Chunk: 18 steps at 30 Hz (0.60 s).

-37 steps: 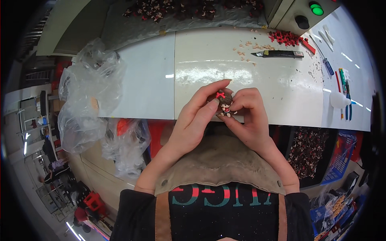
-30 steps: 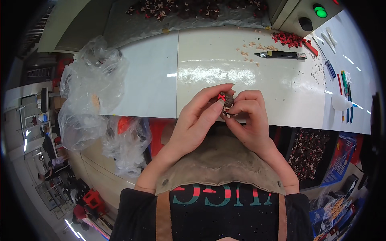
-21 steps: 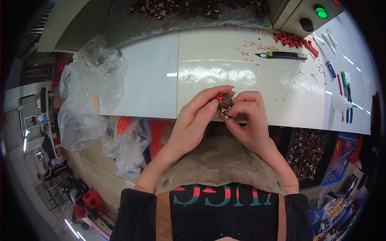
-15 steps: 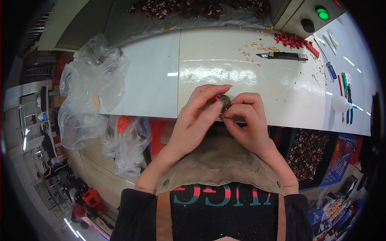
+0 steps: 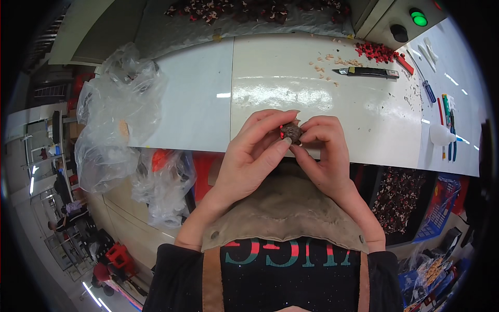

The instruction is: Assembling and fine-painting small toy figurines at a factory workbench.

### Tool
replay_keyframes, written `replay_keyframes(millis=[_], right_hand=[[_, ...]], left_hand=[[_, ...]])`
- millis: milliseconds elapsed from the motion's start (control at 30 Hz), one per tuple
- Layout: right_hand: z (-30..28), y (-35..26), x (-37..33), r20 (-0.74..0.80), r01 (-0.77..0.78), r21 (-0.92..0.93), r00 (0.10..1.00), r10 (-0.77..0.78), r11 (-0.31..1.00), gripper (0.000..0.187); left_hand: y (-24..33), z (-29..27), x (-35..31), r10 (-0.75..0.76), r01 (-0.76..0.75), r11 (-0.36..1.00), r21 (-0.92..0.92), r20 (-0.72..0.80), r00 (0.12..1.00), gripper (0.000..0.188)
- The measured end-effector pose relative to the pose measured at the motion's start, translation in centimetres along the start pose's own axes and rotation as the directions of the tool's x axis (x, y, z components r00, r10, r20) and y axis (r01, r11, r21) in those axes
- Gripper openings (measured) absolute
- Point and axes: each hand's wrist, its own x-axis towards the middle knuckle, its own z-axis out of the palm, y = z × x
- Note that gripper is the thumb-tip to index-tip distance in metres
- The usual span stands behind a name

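Between my hands, just above the front edge of the pale worktable [image 5: 332, 104], is a small dark brown, rounded piece [image 5: 292, 133] with red spots on its left side. The thumb and fingers of my left hand [image 5: 249, 153] grip it from the left. My right hand [image 5: 330, 151] pinches its right side with bent fingers and thumb. Fingers cover parts of the piece, and its exact kind is unclear. Farther right on the table lies a black craft knife [image 5: 366, 72], with small beige bits [image 5: 326, 67] scattered near its blade.
A heap of small red pieces [image 5: 375, 51] lies beyond the knife. A screwdriver [image 5: 428, 91], pliers [image 5: 452, 138] and a white bottle [image 5: 441, 134] are at the right. Clear plastic bags [image 5: 122, 99] hang over the left side. Many brown pieces fill a tray [image 5: 397, 200] below the table.
My right fingers have shifted, their tips now at the piece's right side. More of the brown piece and its red spots shows between my hands.
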Motion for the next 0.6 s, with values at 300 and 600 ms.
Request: replay_keyframes(millis=[300, 600], right_hand=[[0.16, 0.26, -0.14, -0.021, -0.021, 0.117, 1.0, 0.024, 0.993, 0.044], [0.18, 0.11, 0.06, -0.018, 0.016, 0.047, 1.0, -0.015, 0.999, 0.045]], left_hand=[[-0.73, 0.46, 0.05, -0.28, 0.212, 0.923, -0.322, -0.182, 0.943, 0.032], [-0.46, 0.39, -0.08, -0.292, 0.215, 0.872, -0.441, -0.115, 0.949, 0.031]])
